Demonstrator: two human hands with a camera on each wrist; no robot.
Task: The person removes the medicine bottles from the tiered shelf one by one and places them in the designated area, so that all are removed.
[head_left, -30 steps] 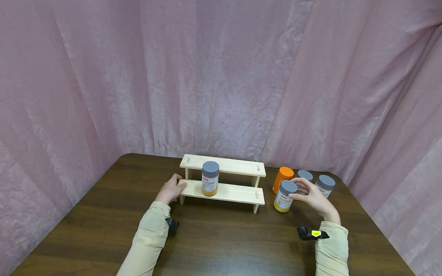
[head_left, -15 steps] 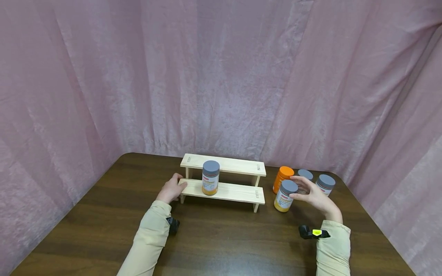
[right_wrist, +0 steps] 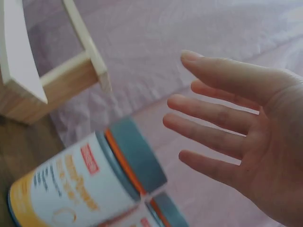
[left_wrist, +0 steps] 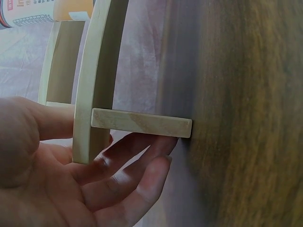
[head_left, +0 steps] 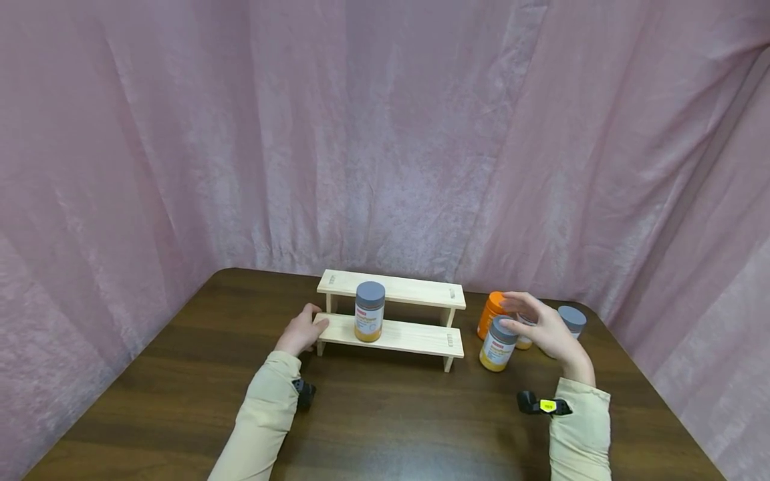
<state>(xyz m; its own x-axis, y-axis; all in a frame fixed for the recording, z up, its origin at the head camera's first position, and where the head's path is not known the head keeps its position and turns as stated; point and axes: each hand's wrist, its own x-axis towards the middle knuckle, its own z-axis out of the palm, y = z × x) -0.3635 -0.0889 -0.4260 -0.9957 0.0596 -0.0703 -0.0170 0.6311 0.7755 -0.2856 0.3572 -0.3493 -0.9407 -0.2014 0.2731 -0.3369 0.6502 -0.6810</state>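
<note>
At the left end of a two-tier wooden shelf (head_left: 415, 337), my left hand (head_left: 297, 332) grips the lower board. In the left wrist view its thumb lies over the board and its fingers curl around beside the leg (left_wrist: 142, 124). A grey-lidded supplement jar (head_left: 369, 324) with a white and yellow label stands upright on the lower tier. On the table right of the shelf stands a similar jar (head_left: 497, 353). My right hand (head_left: 553, 337) hovers just above that jar's lid, fingers spread and holding nothing; the right wrist view shows a gap between fingers and jar (right_wrist: 71, 184).
Behind the right hand stand an orange jar (head_left: 489, 321) and two more grey-lidded jars, one (head_left: 524, 343) partly hidden by the hand and another (head_left: 573, 316) near the table's right edge. A pink curtain (head_left: 385, 133) hangs behind the brown table (head_left: 385, 421).
My right hand has let go of the near grey-lidded jar and lifted slightly with its fingers spreading. That jar stays where it was. My left hand keeps its grip on the shelf.
</note>
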